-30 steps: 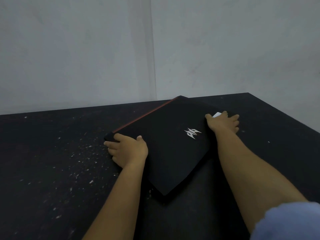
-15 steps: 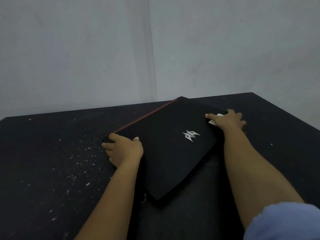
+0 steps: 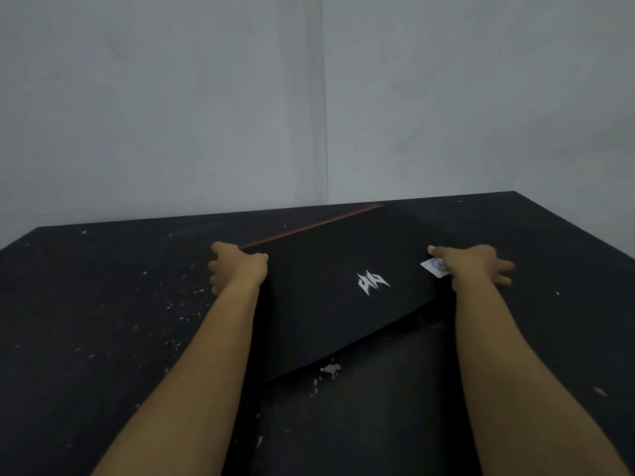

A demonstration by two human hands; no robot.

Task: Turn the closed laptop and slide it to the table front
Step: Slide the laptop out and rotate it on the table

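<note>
A closed black laptop (image 3: 330,304) with a silver logo and a thin red back edge lies skewed on the dark table (image 3: 103,338), its far corner pointing toward the wall. My left hand (image 3: 237,269) grips its left corner, thumb on the lid and fingers curled over the edge. My right hand (image 3: 476,267) holds the right corner beside a small white sticker (image 3: 433,267), thumb on the lid and fingers spread on the table side. Both forearms stretch forward over the table.
The table top is speckled with white flecks, thickest left of the laptop, with a larger chip (image 3: 330,369) just in front of it. Grey walls meet in a corner behind. The table's back edge (image 3: 171,218) runs close behind the laptop.
The laptop has turned counterclockwise, its near corner swinging left and the front edge coming closer to level. Both hands stayed on their corners and rode along with it.
</note>
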